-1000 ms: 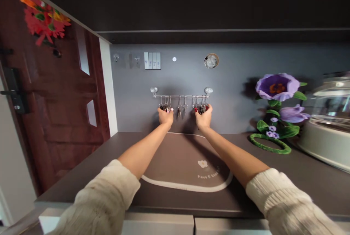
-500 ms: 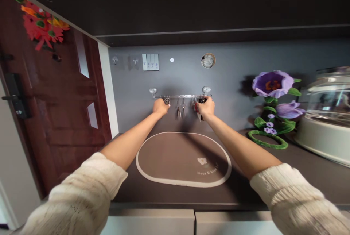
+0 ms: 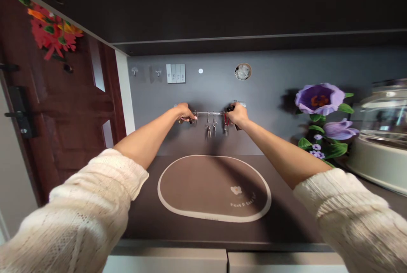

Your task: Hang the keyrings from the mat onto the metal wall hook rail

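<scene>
A chrome hook rail (image 3: 210, 113) is fixed to the grey wall above the counter. My left hand (image 3: 185, 112) is closed on a bunch of keys at the rail's left end. My right hand (image 3: 238, 115) is closed on a dark and red bunch of keys at the rail's right end. Two small bunches of keys (image 3: 211, 129) hang free from hooks between my hands. Both arms reach straight out in cream knitted sleeves.
An oval brown mat (image 3: 213, 188) lies on the dark counter (image 3: 295, 222) below the rail. Purple fabric flowers (image 3: 321, 116) and a pale domed appliance (image 3: 378, 137) stand at the right. A brown door (image 3: 60, 116) is at the left. Wall switches (image 3: 176, 73) sit above.
Both hands have risen from below the rail up to its level, each lifting its bunch of keys. The view has shifted slightly.
</scene>
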Demonstrator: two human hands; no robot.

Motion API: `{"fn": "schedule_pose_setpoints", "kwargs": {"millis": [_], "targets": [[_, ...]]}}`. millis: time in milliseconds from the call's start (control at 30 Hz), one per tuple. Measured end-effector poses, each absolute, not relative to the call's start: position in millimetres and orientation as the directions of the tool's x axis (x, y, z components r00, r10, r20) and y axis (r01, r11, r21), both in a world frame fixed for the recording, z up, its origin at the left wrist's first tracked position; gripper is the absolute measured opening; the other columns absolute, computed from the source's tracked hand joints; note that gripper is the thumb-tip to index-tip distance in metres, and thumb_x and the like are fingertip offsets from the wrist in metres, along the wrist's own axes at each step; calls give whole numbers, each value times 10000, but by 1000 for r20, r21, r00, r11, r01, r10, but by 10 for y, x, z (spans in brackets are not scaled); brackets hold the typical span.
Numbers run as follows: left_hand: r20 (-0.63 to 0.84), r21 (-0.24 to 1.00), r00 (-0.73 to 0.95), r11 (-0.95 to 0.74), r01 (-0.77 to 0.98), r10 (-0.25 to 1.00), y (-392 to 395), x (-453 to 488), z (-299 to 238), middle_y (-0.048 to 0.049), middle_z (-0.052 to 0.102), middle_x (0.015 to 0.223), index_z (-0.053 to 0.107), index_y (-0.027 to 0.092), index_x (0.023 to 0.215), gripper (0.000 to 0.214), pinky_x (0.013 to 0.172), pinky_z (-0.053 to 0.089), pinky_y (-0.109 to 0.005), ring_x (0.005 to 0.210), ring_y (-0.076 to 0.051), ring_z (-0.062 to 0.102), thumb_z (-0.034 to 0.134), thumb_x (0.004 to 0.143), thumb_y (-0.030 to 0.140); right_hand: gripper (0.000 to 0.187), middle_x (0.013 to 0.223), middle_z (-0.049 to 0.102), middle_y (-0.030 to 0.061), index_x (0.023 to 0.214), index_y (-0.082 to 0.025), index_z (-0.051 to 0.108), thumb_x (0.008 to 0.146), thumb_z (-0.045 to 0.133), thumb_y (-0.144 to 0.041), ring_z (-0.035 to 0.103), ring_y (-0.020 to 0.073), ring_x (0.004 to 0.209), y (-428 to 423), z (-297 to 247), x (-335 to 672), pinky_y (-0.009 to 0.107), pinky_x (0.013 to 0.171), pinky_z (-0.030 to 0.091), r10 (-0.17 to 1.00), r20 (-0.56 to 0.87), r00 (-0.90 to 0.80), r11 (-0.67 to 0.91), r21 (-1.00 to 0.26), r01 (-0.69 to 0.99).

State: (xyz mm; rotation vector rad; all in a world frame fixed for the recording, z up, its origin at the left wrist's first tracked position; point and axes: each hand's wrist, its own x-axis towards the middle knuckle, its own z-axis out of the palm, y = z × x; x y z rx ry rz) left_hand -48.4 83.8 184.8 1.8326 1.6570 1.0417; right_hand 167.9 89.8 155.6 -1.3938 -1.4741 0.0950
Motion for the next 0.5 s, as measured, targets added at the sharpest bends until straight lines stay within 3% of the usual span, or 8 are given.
{"fn": "schedule_pose_setpoints", "kwargs": {"millis": [100, 333, 500], "targets": [[261, 673, -17, -169, 720, 965, 822, -564, 1873, 8, 444, 329, 516, 115, 475, 267, 336, 253, -188, 289, -52, 352, 737, 541, 248, 542, 836, 593, 97, 1129, -117, 492, 592, 567, -107, 500, 95, 472, 829, 1550, 1675, 221, 413, 424, 767, 605, 214, 330, -658, 677], [398, 778, -20, -326, 536, 917, 776, -804, 1822, 9, 484, 422, 511, 126, 609, 291, 340, 227, -184, 315, -42, 358, 685, 619, 359, 473, 709, 571, 20, 1030, -168, 527, 568, 600, -99, 465, 76, 419, 567, 1440, 1716, 202, 372, 399, 832, 534, 147, 361, -724, 587], [498, 780, -1, -447, 438, 867, 592, -812, 1762, 12, 510, 494, 553, 127, 775, 312, 363, 249, -164, 362, -38, 399, 677, 631, 374, 446, 612, 520, -28, 1017, -183, 513, 588, 624, -129, 416, 55, 391, 389, 1315, 1798, 181, 365, 374, 851, 508, 133, 375, -765, 523]]}}
